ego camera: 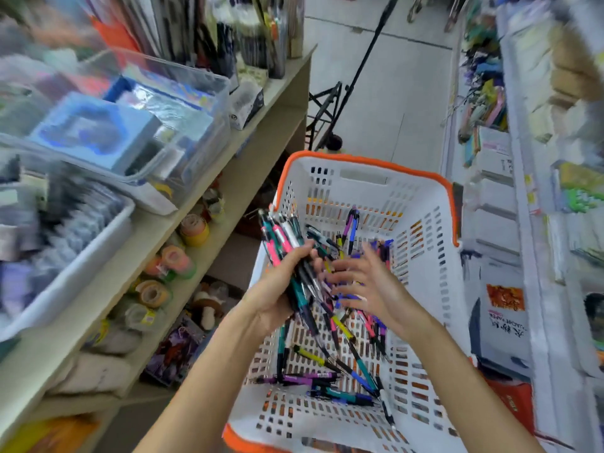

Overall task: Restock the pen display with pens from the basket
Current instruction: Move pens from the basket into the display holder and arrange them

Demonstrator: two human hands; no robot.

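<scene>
A white basket (421, 204) with an orange rim stands on the floor below me. Several loose pens (330, 377) in pink, teal, purple, yellow and black lie on its bottom. My left hand (277, 289) grips a bundle of pens (284, 238) over the basket's left side, their tops fanning up and to the left. My right hand (369, 286) hovers just right of the bundle with fingers spread and straight, fingertips near the held pens. Dark pens stand upright in a pen display (225, 44) at the back of the left shelf, blurred.
A beige shelf unit (228, 152) runs along the left, carrying clear bins of stationery (147, 103) and tape rolls (176, 259) on lower levels. White shelves of goods (523, 191) line the right. A black folding trolley (330, 116) stands in the aisle beyond the basket.
</scene>
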